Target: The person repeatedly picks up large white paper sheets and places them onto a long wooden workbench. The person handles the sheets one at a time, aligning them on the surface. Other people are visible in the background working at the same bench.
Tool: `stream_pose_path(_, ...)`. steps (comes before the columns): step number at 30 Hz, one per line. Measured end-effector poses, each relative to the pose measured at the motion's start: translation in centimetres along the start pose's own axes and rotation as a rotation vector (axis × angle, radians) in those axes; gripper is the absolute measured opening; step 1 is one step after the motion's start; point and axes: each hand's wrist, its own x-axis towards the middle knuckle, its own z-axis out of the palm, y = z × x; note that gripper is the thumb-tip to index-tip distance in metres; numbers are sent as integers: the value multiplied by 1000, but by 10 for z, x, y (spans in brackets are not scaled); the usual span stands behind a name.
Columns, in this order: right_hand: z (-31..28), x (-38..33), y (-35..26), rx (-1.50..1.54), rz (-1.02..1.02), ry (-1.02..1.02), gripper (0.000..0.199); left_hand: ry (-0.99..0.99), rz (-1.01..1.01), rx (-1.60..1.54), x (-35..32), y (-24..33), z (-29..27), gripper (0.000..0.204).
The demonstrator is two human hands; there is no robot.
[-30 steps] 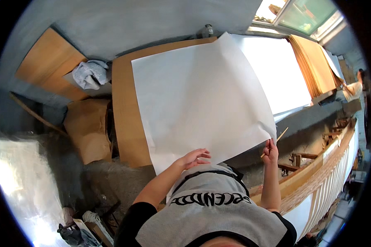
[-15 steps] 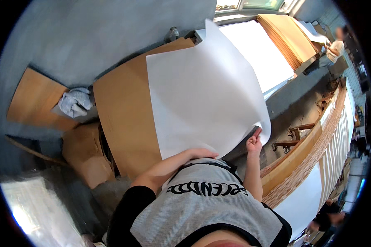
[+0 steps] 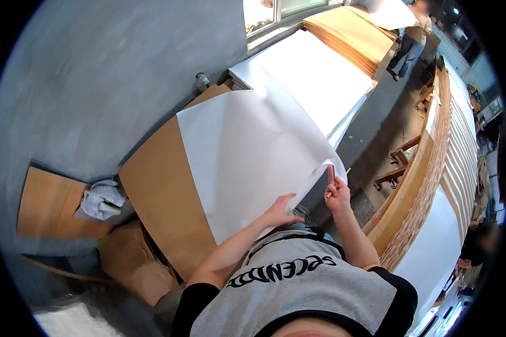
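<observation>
A large white paper sheet (image 3: pixel 247 151) lies over a brown board (image 3: pixel 163 208) in front of me. My left hand (image 3: pixel 280 209) rests flat on the sheet's near edge with fingers spread. My right hand (image 3: pixel 337 192) pinches the sheet's near right corner, which curls upward off the board. A stack of white sheets (image 3: pixel 315 78) lies beyond it, toward the window.
A stack of brown boards (image 3: pixel 348 31) sits at the far right by the window, with another person (image 3: pixel 413 33) standing beside it. A crumpled grey cloth (image 3: pixel 102 199) lies on cardboard (image 3: pixel 45 205) at left. Long wooden slats (image 3: pixel 433 168) run along the right.
My view has swung left and tilted. My right hand has lifted and curled the sheet's near right corner; my left hand stays on the near edge.
</observation>
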Motion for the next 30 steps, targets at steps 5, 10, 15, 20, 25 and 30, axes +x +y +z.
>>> stream_pose_path(5, 24, 1, 15, -40, -25, 25, 28, 42, -256, 536, 9, 7, 3, 21)
stream_pose_path(10, 32, -30, -5, -846, -279, 116, 11, 318, -101, 780, 29, -10, -65, 10)
stream_pose_path(15, -22, -56, -12, -1352, -270, -142, 19, 387, 138, 979, 29, 9, -134, 8)
stream_pose_path(20, -19, -77, -35, -1701, 239, -482, 31, 480, 424, 940, 19, 23, -160, 18)
stream_pose_path(25, -8, -50, -60, -1704, 77, -261, 13, 716, 287, 608, -35, -2, -194, 25)
stream_pose_path(30, -10, -12, -60, -1527, 77, -131, 21, 866, 46, 601, -144, -50, -211, 27)
